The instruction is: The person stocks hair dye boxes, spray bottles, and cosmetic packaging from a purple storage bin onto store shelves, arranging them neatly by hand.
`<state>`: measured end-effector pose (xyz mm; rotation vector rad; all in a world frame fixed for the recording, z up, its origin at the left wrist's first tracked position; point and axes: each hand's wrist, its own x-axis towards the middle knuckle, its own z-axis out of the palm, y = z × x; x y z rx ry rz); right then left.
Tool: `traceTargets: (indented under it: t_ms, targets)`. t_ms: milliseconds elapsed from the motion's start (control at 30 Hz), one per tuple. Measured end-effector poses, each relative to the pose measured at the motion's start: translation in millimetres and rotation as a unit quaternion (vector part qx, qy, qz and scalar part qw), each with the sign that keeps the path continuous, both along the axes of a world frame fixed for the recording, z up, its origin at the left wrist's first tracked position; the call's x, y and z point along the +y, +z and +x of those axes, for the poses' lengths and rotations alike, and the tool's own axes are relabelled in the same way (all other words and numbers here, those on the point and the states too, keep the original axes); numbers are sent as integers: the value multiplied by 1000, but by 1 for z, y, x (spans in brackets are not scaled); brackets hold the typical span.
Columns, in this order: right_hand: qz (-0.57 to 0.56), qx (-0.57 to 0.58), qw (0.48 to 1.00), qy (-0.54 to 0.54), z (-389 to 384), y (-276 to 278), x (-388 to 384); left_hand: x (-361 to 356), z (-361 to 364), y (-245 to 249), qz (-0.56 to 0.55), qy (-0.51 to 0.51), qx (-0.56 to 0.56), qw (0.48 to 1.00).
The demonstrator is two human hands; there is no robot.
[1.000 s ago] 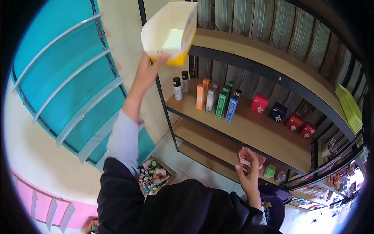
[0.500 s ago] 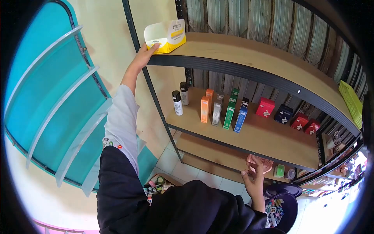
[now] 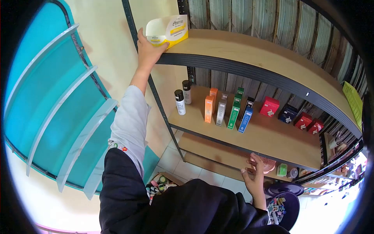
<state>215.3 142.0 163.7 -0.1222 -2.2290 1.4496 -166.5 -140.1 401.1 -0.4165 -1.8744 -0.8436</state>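
Note:
At the left end of the top shelf [image 3: 233, 45] stands a white and yellow open-topped cardboard display box [image 3: 178, 32]. My left hand [image 3: 150, 54] grips its near left corner, fingers along the left side and thumb across the lower front. My right hand [image 3: 255, 180] hangs low by the front edge of the middle shelf [image 3: 280, 144], its fingers apart and holding nothing. Behind its fingers is a pink basket [image 3: 269, 165] on a lower level; whether they touch cannot be made out.
The middle shelf carries two spray cans [image 3: 180, 103], orange [image 3: 209, 109], grey, green [image 3: 233, 115] and blue slim boxes, and red [image 3: 269, 106] and dark cube boxes. A lime basket [image 3: 352, 103] stands far right. Below are a purple bin [image 3: 292, 212] and a carton [image 3: 173, 179] of small items.
My left hand has shifted its hold, with its fingers now round the box's left side and the thumb lower on the front. The box has turned slightly. My right hand stays nearly in place.

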Motion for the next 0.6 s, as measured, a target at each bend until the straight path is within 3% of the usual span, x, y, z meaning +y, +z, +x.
traceTargets:
  t_ms: [500, 600]
  targets:
    - [-5, -21, 999, -24, 7, -5, 9, 9, 4, 0, 9, 11, -34, 999]
    - [5, -23, 999, -25, 9, -8, 13, 12, 8, -4, -11, 23, 20, 999]
